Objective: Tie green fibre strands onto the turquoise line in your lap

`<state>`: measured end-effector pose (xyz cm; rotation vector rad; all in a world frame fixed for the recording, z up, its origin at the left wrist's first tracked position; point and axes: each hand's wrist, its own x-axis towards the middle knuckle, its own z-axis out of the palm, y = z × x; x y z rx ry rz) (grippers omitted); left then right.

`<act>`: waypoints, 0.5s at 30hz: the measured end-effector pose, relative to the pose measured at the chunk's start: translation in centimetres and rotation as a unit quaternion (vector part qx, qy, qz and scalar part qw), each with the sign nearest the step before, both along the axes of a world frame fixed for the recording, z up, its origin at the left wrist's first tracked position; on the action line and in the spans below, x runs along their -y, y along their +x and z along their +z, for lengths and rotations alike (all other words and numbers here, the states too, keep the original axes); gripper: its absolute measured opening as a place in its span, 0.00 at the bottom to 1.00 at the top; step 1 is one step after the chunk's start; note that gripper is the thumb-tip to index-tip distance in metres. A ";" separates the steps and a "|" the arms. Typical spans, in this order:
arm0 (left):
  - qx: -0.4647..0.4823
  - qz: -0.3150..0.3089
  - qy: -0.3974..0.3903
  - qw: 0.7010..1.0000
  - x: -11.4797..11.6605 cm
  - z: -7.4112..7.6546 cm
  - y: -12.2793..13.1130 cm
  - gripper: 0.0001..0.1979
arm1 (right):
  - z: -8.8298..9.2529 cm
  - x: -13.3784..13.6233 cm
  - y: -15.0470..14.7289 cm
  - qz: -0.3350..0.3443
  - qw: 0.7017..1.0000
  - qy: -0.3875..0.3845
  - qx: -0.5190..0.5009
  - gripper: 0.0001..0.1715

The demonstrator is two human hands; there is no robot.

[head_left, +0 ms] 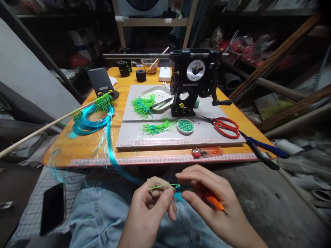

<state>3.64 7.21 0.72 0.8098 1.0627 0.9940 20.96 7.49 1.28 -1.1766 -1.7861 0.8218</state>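
Observation:
My left hand [152, 203] is closed in a pinch over my lap, holding a thin green strand [163, 186] with a teal tip; a bandage wraps one finger. My right hand [207, 196] is closed beside it, touching the strand's end and gripping an orange tool [213, 202] in its palm. A teal fibre bundle [89, 122] trails from the orange table [90, 148] down to my hands. On the grey board [207, 132] lie green tufts [157, 128], a dish of green beads [185, 125] and a black winding machine [191, 81].
Red scissors [227, 126], blue-handled pliers [261, 148] and an orange lighter [207, 152] lie at the table's right front. A white tray [157, 93] holds more green tufts. A bamboo stick [38, 132] crosses the left. A phone [52, 208] rests by my left knee.

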 end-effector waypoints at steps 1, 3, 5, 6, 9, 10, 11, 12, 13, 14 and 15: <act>-0.008 0.000 -0.001 1.000 -0.1 0.0 0.0 0.13 | 0.0 -0.2 -0.1 0.001 1.000 0.007 -0.005 0.12; -0.042 0.007 0.013 0.999 -0.3 -0.1 0.1 0.12 | 0.0 -0.5 -0.3 -0.007 0.999 0.027 -0.017 0.08; -0.100 0.031 0.052 0.993 -0.4 -0.3 0.0 0.11 | 0.0 -0.8 -0.4 -0.046 0.998 0.044 -0.023 0.07; -0.133 0.046 0.077 0.987 -0.4 -0.4 -0.1 0.09 | -0.1 -1.0 -0.4 -0.073 0.996 0.049 -0.021 0.07; -0.234 0.070 0.171 0.954 -0.7 -0.5 -0.7 0.05 | -0.6 -1.4 -0.4 -0.136 0.989 0.063 -0.001 0.07; -0.271 0.075 0.205 0.938 -0.9 -0.5 -1.1 0.04 | -0.8 -1.6 -0.3 -0.142 0.987 0.072 0.009 0.08; -0.311 0.080 0.239 0.916 -1.2 -0.5 -1.4 0.04 | -1.1 -1.8 -0.3 -0.145 0.985 0.087 0.021 0.08; -0.352 0.084 0.275 0.891 -1.5 -0.4 -1.9 0.05 | -1.4 -2.0 -0.3 -0.150 0.983 0.105 0.034 0.08; -0.389 0.085 0.308 0.864 -1.9 -0.3 -2.4 0.08 | -1.7 -2.2 -0.2 -0.155 0.979 0.126 0.049 0.09; -0.420 0.077 0.342 0.837 -2.2 -0.2 -2.8 0.10 | -2.0 -2.4 -0.1 -0.161 0.974 0.147 0.067 0.10; -0.440 0.054 0.378 0.813 -2.7 -0.1 -3.3 0.11 | -2.2 -2.5 0.0 -0.166 0.968 0.168 0.085 0.11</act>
